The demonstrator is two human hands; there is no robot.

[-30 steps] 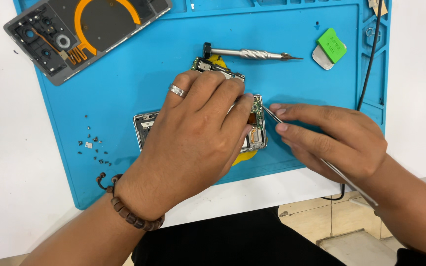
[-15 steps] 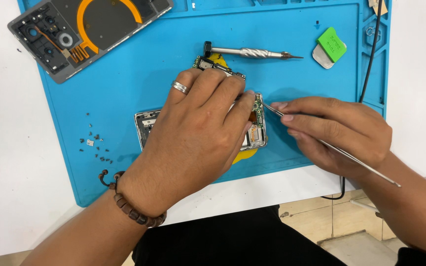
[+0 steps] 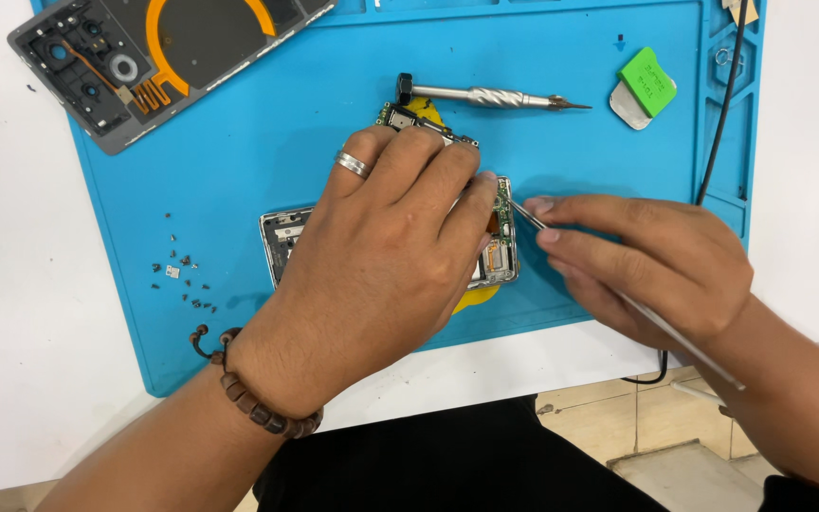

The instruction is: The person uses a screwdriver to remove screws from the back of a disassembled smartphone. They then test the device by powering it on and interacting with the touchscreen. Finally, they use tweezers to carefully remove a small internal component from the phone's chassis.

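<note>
An opened phone body (image 3: 288,237) lies on the blue work mat (image 3: 239,161), mostly hidden under my left hand (image 3: 381,256), which presses flat on it and wears a ring and a bead bracelet. A green circuit board (image 3: 400,118) sticks out past my fingertips. My right hand (image 3: 656,265) pinches thin metal tweezers (image 3: 526,215), whose tip touches the phone's exposed right end (image 3: 501,246). A yellow piece (image 3: 474,300) shows beneath the phone.
A grey phone back cover (image 3: 144,57) with an orange coil lies at the mat's top left. A metal screwdriver (image 3: 485,96) rests above the phone. Several tiny screws (image 3: 182,280) are scattered left. A green pad (image 3: 646,82) and a black cable (image 3: 722,114) sit right.
My right hand has tilted the tweezers' rear end downward and shifted slightly; the tip stays at the phone's right end. My left hand has not moved.
</note>
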